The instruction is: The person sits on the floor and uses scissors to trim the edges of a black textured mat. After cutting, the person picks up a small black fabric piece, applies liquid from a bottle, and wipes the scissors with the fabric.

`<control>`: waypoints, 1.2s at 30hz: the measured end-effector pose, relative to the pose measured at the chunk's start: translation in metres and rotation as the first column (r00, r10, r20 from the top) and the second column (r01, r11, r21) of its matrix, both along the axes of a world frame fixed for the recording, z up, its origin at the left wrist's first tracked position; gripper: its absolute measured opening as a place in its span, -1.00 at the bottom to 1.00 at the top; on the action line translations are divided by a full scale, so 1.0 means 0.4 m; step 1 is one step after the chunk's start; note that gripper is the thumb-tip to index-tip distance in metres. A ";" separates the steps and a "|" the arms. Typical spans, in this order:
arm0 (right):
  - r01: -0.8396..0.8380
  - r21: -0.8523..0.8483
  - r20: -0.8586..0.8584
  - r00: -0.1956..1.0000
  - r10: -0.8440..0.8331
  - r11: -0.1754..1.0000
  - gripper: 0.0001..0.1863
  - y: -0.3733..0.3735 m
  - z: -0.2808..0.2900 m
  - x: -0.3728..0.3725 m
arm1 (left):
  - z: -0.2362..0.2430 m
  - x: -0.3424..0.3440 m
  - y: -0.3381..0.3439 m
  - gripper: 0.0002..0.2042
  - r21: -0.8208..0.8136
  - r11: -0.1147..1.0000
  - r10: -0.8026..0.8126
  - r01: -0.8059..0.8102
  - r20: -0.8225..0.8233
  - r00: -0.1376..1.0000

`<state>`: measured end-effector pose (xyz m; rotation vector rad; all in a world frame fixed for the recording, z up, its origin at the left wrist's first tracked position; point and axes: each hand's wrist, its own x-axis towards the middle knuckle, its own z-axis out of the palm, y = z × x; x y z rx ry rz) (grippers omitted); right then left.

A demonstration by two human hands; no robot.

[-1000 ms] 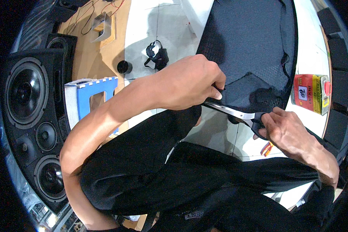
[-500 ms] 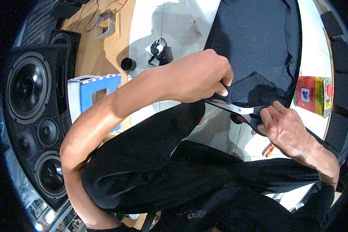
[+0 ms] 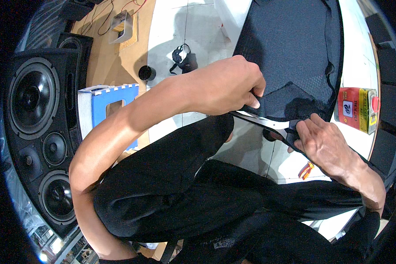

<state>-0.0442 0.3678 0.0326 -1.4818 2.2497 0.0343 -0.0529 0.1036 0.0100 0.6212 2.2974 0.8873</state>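
My left hand (image 3: 226, 83) pinches the near edge of a large dark fabric-covered panel (image 3: 286, 48), its thumb and fingers curled at the corner. My right hand (image 3: 323, 143) grips the black handles of silver-bladed scissors (image 3: 273, 125). The blades reach leftward along that edge to just under my left thumb; whether fabric lies between them is hard to tell. My black-clothed legs (image 3: 163, 189) are beneath both arms.
A red and yellow metal can (image 3: 354, 110) stands at right. Orange-handled tools (image 3: 306, 170) lie below my right hand. At left are black speakers (image 3: 33, 101) and a blue frame (image 3: 100, 103); behind are a black cup (image 3: 147, 73), black straps (image 3: 187, 61) and a plastic bin (image 3: 121, 26).
The view has shifted slightly, putting the panel and my left hand a little farther right. The scissor handles have moved slightly, apparently spreading. My grips are unchanged.
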 end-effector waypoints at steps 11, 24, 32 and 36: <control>-0.023 -0.043 0.028 0.999 0.024 0.999 -0.73 -0.029 0.001 -0.009 | -0.002 0.001 -0.002 -0.81 0.022 1.000 0.002 -0.002 -0.007 1.000; -0.026 -0.050 0.141 0.990 0.033 0.998 -0.75 -0.026 0.003 -0.002 | -0.016 0.004 -0.010 -0.81 0.097 0.994 0.067 -0.054 -0.141 0.988; 0.212 0.149 0.148 0.961 -0.234 0.966 -0.77 0.043 0.057 -0.010 | 0.004 -0.009 -0.023 -0.83 0.033 0.991 0.137 -0.133 -0.259 0.956; 0.337 0.170 0.139 0.922 -0.361 0.926 -0.78 0.102 0.096 0.011 | -0.002 -0.015 -0.023 -0.83 0.003 0.981 0.185 -0.195 -0.330 0.926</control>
